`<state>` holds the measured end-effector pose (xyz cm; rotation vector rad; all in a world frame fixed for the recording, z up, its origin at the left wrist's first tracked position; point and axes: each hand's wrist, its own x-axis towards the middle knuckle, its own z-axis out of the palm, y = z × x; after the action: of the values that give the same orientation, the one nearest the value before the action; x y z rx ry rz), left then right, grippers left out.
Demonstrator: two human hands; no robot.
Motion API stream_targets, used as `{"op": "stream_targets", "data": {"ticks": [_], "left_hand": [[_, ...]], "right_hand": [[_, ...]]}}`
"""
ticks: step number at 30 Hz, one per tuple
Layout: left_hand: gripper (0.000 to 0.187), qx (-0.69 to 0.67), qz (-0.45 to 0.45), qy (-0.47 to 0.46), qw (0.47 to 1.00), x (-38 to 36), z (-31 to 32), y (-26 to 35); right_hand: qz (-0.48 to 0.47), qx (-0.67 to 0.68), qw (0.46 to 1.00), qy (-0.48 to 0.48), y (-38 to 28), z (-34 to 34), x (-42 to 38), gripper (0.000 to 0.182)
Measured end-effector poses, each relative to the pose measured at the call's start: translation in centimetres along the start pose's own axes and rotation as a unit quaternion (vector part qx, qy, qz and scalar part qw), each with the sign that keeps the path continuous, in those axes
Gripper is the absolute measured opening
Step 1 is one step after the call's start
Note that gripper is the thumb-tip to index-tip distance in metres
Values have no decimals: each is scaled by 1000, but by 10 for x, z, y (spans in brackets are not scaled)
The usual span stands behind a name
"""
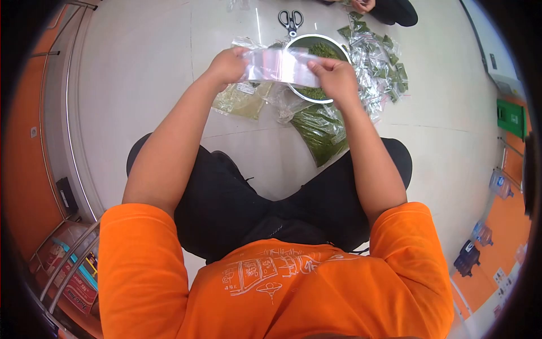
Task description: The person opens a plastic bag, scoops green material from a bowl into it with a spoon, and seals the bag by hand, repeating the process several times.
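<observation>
Stretched between my two hands is a clear plastic bag (274,66), held above the floor in front of me. My left hand (228,65) grips its left end with closed fingers. At the other end, my right hand (336,79) pinches it between thumb and fingers. Partly behind the bag stands a white-rimmed bowl (345,51) of green leafy bits (323,52). A large clear bag of green leaf material (319,133) lies on the near side of the bowl. To its left is a bag with yellowish contents (239,103).
Black-handled scissors (291,21) lie beyond the bowl. Several small filled plastic packets (375,68) are heaped to the right. Another person's hand (363,5) shows at the top edge. A green bin (511,116) and water bottles (501,184) stand along the right wall.
</observation>
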<state>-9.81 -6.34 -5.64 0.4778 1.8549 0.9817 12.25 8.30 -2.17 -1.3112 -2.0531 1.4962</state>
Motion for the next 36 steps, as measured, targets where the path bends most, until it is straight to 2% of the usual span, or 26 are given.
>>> {"op": "stream_targets", "data": {"ticks": [1,3,5,6,8,11,14,17,21,24,26,28,29,31,32,35,36], "left_hand": [[41,38,9,18,999,5,-7,-12],[39,38,-55,-9,998,14,-17,-39],[41,44,-97,-25,994,22,-22,-67],[41,59,-106,-13,992,26,-25,-80],[42,86,-125,11,988,38,-30,-104],[42,107,-88,45,989,72,-29,-144],[42,138,-130,25,981,70,-25,-136],[45,232,-124,16,965,83,-28,-153],[37,317,-114,25,941,80,-28,-150],[38,337,-88,81,934,62,-29,-132],[49,390,-57,131,909,59,-33,-134],[46,360,-69,161,916,53,-40,-132],[46,343,-73,176,920,51,-40,-129],[47,304,-92,84,945,56,-33,-122],[49,283,-100,38,953,60,-29,-117],[37,375,-10,76,924,34,0,-102],[33,393,-23,68,917,31,7,-98]], "right_hand": [[-21,-29,999,3,10,11,3,24],[39,26,997,-66,29,38,5,25],[3,-1,997,-77,41,65,2,25],[-14,-72,995,-62,36,72,-1,22],[-23,-90,995,-25,45,87,1,21],[-55,-121,991,15,38,91,2,19],[-62,-117,990,50,37,80,2,20],[-79,-146,984,69,40,68,6,20],[-36,-102,991,76,40,77,9,23],[-13,-57,998,11,49,103,12,34],[-54,-145,988,-2,58,122,10,41],[-56,-207,976,-43,58,128,4,51],[-70,-214,973,-47,58,124,1,50],[-103,-229,967,-53,56,110,0,49],[-93,-249,960,-88,53,98,1,47],[-67,-308,935,-165,44,44,8,42],[-65,-326,926,-176,46,25,12,40]]}}
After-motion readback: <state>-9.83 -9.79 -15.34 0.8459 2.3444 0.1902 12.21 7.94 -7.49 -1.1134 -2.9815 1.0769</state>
